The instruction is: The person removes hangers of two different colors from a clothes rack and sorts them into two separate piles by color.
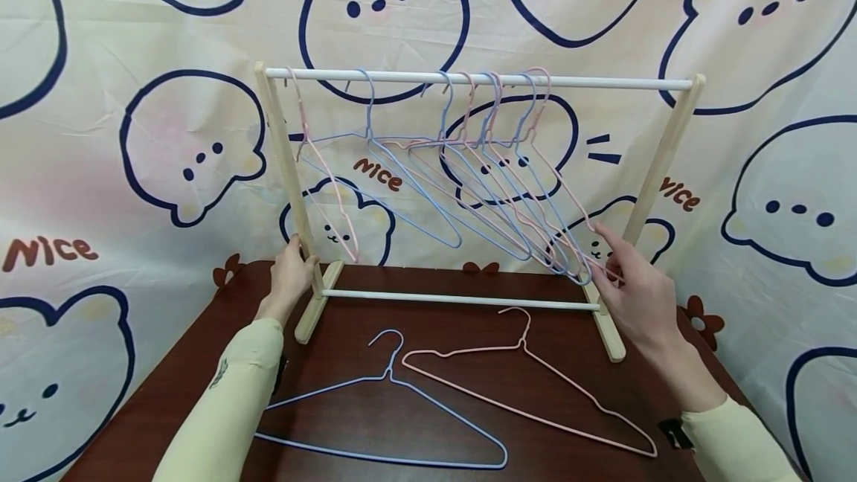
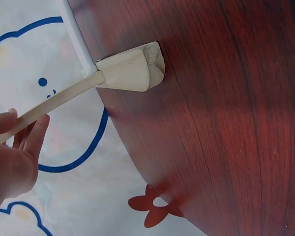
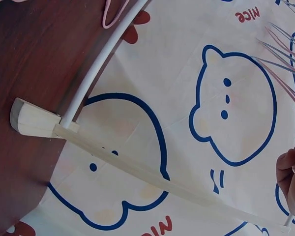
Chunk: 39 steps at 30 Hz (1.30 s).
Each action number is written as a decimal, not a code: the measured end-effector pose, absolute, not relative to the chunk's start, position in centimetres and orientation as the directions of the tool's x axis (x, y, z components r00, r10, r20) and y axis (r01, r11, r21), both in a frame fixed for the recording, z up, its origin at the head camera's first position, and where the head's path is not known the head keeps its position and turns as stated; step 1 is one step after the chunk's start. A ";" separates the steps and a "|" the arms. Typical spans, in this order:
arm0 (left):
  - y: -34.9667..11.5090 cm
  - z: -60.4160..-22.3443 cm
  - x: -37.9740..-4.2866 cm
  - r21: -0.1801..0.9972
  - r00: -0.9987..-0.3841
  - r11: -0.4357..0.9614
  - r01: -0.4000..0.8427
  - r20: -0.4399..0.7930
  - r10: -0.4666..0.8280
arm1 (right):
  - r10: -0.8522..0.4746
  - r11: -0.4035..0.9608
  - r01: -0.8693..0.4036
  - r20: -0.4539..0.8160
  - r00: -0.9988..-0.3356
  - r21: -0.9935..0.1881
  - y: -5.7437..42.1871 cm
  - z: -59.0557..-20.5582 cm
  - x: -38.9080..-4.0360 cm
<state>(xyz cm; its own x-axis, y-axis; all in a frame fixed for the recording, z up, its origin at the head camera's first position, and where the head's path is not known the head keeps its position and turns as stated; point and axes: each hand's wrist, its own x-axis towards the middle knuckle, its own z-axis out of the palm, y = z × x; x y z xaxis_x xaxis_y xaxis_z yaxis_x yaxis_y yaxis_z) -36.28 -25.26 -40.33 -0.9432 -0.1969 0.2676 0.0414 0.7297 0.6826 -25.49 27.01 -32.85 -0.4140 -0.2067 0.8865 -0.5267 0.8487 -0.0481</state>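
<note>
My left hand [image 1: 289, 279] is curling round the rack's left post [image 1: 291, 184]; my right hand [image 1: 637, 292] is pinching the rightmost pink hanger [image 1: 559, 177]. Other hangers [image 1: 482, 141] are hanging along the rail [image 1: 616, 84]; nearer, a blue hanger [image 1: 388, 373] and loose pink hanger [image 1: 523, 344] are lying on the surface [image 1: 569, 460].

A pale backdrop [image 1: 167, 36] printed with navy-outlined bear faces [image 1: 194, 147] rises beyond the left hand [image 1: 288, 281] and right hand [image 1: 636, 292]. Brown "Nice" lettering [image 1: 50, 253] sits left of the left hand; a brown flower [image 1: 713, 326], right of the right hand. Beneath both, the dark reddish-brown tabletop [image 1: 442, 322] shows streaked grain.
</note>
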 end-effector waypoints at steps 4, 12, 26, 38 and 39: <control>-25.3 -40.3 -36.2 0.692 -0.946 0.721 0.032 0.255 -0.203 | -0.187 0.841 -0.534 0.883 -0.431 -0.083 27.0 -33.0 -25.3; -25.2 -40.3 -36.2 0.685 -0.943 0.728 0.039 0.266 -0.200 | -0.165 0.839 -0.533 0.879 -0.447 -0.114 27.0 -33.2 -24.7; -25.1 -40.4 -36.2 0.671 -0.941 0.741 0.016 0.261 -0.217 | -0.149 0.837 -0.535 0.891 -0.428 -0.117 27.1 -33.4 -24.4; -25.0 -40.3 -36.3 0.657 -0.940 0.754 0.016 0.267 -0.213 | -0.140 0.846 -0.517 0.883 -0.448 -0.128 27.2 -33.0 -24.2; -25.0 -40.3 -36.3 0.658 -0.940 0.752 0.015 0.266 -0.214 | -0.142 0.847 -0.516 0.881 -0.451 -0.128 27.2 -33.0 -24.2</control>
<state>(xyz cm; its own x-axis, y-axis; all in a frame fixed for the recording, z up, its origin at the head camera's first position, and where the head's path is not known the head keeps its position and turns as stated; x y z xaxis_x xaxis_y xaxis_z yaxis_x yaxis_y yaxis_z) -36.29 -25.02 -40.31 -0.9400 -0.2138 0.2659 0.0151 0.7524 0.6585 -24.18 27.20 -32.95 -0.4508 -0.1416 0.8813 -0.5161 0.8469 -0.1279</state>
